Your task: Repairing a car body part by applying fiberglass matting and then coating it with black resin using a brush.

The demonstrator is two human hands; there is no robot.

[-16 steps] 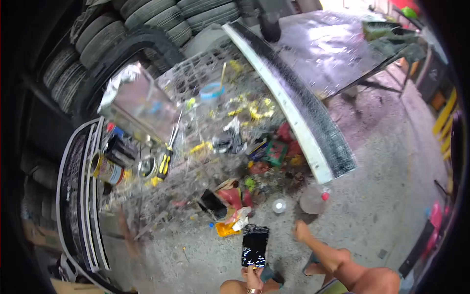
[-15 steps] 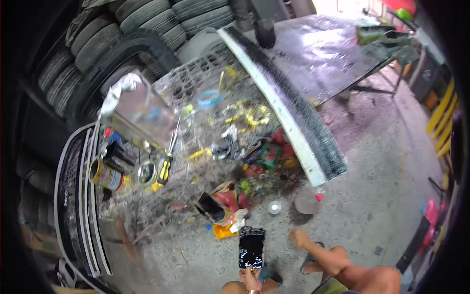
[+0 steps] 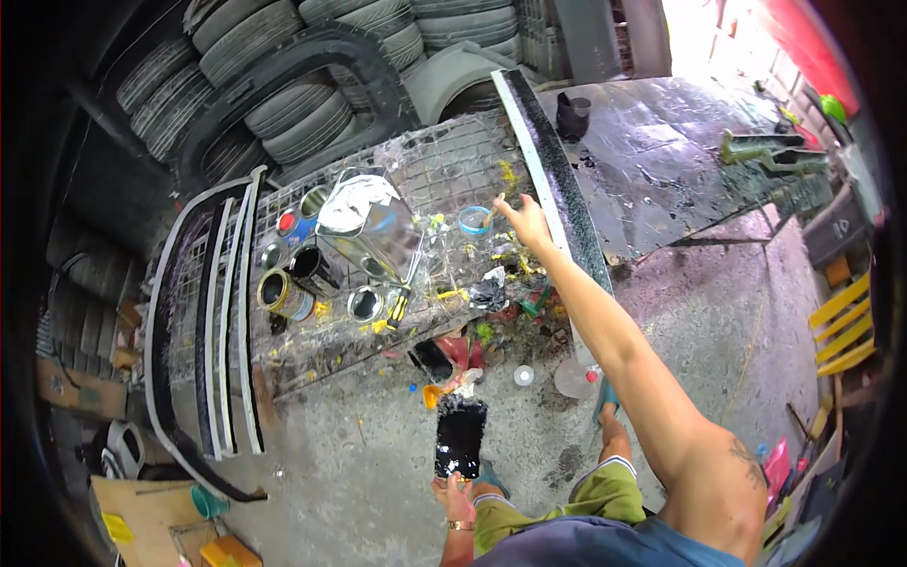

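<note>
My left hand [image 3: 456, 489] grips the lower edge of a flat black rectangular plate [image 3: 461, 435]. The plate's face is glossy, with pale speckles along its lower end and rough-looking edges. On the mesh-topped table, my right hand [image 3: 523, 221] has its fingertips closed on the upper end of a thin wooden stick [image 3: 493, 210]. That stick leans in a low, clear cup with a blue rim [image 3: 473, 222]. Left of the cup stands a large square can [image 3: 368, 231] with crumpled foil over its top. A yellow-and-black-handled screwdriver [image 3: 401, 304] lies in front of the can.
Open tins, including a yellow-labelled tin [image 3: 283, 295] and a round tin [image 3: 365, 303], stand at the table's left. A long black-and-white strip [image 3: 540, 161] crosses the table's right end, beneath my right arm. Long curved trim pieces [image 3: 203, 321] stand at the left. Tyres [image 3: 302, 118] are stacked behind.
My right hand has gone from low near my legs, forward to the stick in the cup. My view has shifted. The black plate stays in my left hand.
</note>
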